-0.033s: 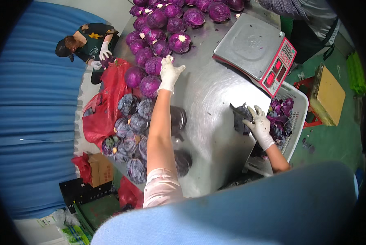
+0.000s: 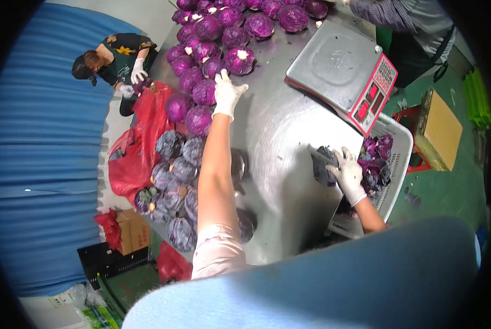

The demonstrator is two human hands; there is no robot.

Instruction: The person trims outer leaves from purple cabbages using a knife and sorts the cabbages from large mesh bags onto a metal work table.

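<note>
My left hand [image 2: 229,96], in a white glove, reaches across the steel table with its fingers spread. It is beside a peeled purple cabbage [image 2: 203,92] and grips nothing I can see. My right hand [image 2: 349,174], also gloved, is curled low at the table's right edge. From it a thin knife blade [image 2: 323,156] points left, its handle hidden in the palm. Under the blade and fingers lie dark outer cabbage leaves [image 2: 323,171]. Dull, unpeeled cabbages [image 2: 182,233] sit left of my left forearm; shiny purple cabbages [image 2: 259,26] crowd the far side.
A red-framed scale [image 2: 333,66] stands on the table's far right. Below the right edge is a white basket [image 2: 401,148] of leaf scraps. A red net bag [image 2: 149,123] lies left, where a co-worker [image 2: 122,60] handles a cabbage. Another person [image 2: 415,33] stands far right.
The knife blade in my right hand has tilted and looks lighter, and the leaves under it have shifted slightly. My left hand stays almost in place.
</note>
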